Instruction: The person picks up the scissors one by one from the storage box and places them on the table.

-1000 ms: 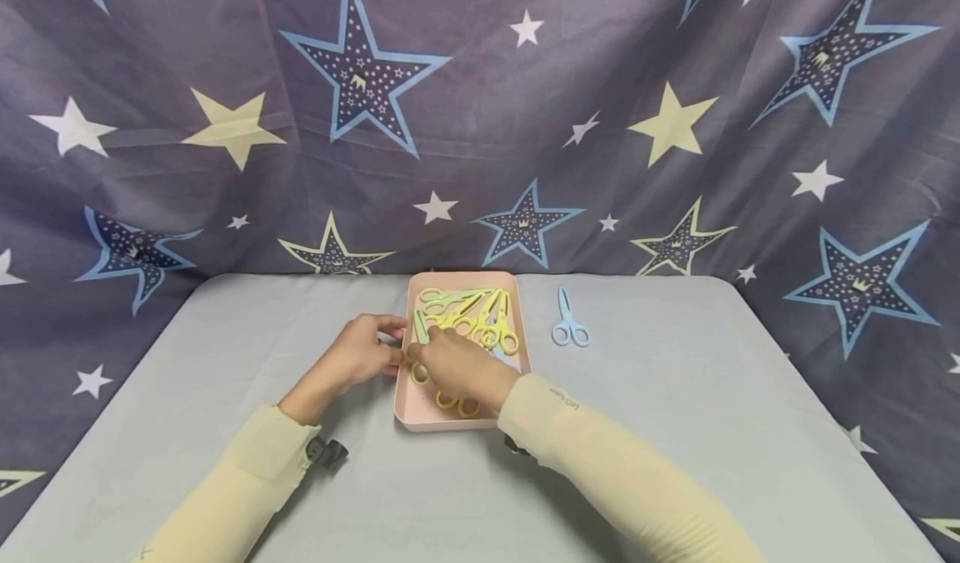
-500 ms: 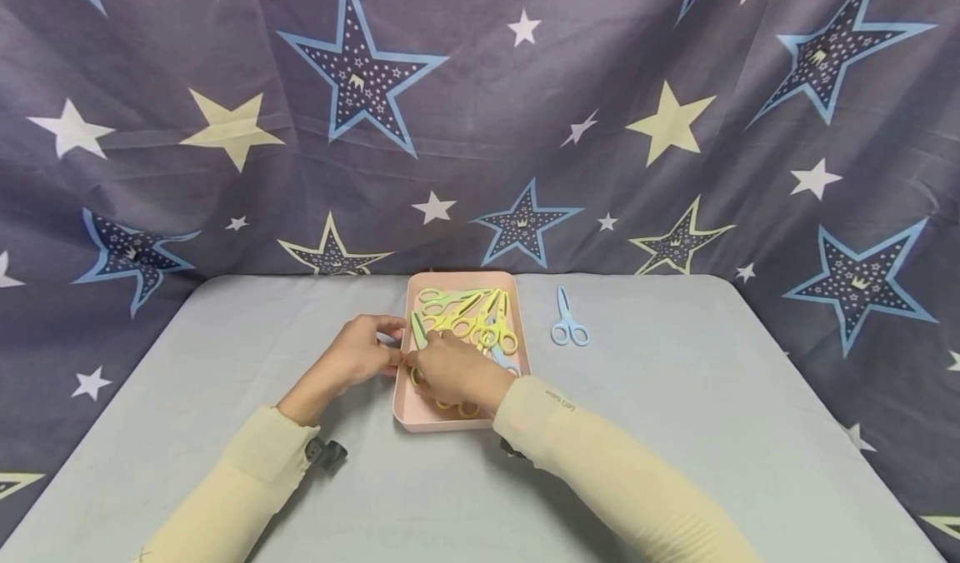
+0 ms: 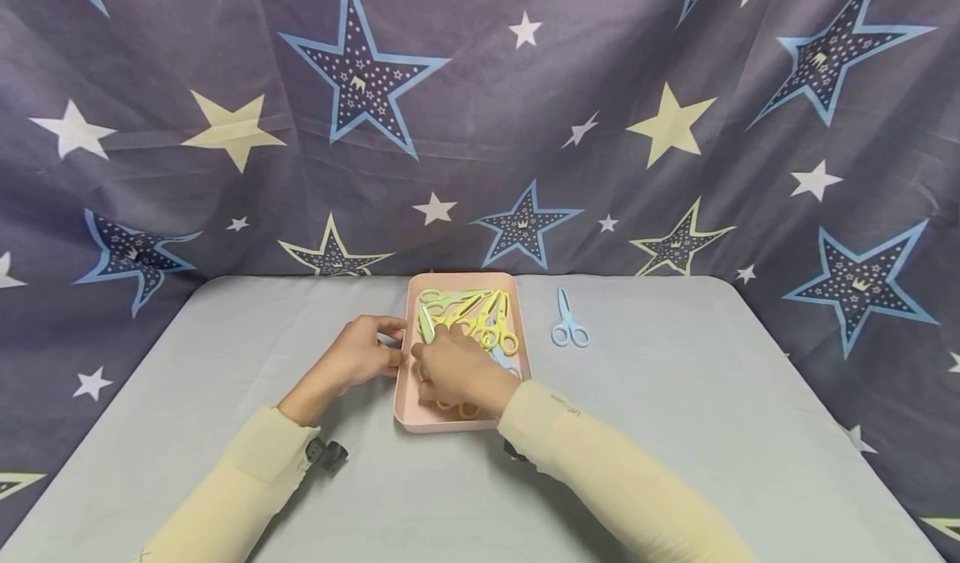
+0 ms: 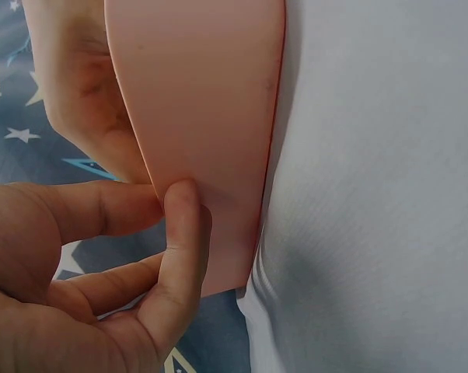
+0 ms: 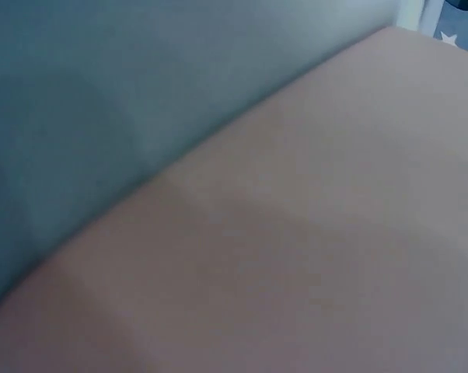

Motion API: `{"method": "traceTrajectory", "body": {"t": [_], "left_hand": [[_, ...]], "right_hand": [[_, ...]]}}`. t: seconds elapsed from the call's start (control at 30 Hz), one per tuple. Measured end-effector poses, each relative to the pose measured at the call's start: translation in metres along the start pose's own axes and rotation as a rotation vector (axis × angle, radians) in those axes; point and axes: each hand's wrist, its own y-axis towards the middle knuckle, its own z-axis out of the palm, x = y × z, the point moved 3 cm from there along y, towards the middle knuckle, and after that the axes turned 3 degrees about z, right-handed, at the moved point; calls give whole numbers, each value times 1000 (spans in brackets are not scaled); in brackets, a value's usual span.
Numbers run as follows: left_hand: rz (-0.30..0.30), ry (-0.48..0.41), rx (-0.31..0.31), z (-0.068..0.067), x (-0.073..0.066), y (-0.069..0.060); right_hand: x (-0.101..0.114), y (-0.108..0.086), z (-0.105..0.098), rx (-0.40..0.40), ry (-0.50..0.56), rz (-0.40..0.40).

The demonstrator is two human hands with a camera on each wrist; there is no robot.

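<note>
Near the far edge of a grey table sits a shallow pink tray, holding a loose, overlapping pile of small scissors. Inside it, a green pair lies across the far end; yellow pairs fan out beside it, and a blue pair is partly covered near the right wall. Yellow rings show at the near end. Another blue pair, the loose scissors, lies on the table to the right of the tray, well apart from it.

The person's left hand touches the outside of the tray's left wall with relaxed fingers, grasping nothing. The right hand reaches into the tray, bent over a pair whose pale green blade pokes out past the knuckles; its fingertips are hidden, so whether they pinch that pair cannot be told.

The scissors look like light, stiff plastic, hardly fragile, perhaps a little slick. The ring handles seem the surest place to take hold, though overlapping pairs could snag one another. The tray looks thin and light too, likely to slide unless steadied by a wall.
</note>
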Motion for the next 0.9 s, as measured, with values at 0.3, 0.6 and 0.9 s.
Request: {"method": "traceTrajectory", "body": {"t": [0.3,0.6,0.9], "left_hand": [[-12,-3,-4,1,0,0],[-16,-2,-14,1,1,0],[-22,4,-7,2,-1,0]], "right_hand": [[-18,-15,-14,-78,68,65],[-38,-33,-29,-188,66,70],[-58,-53,-35,-277,44,75]]}}
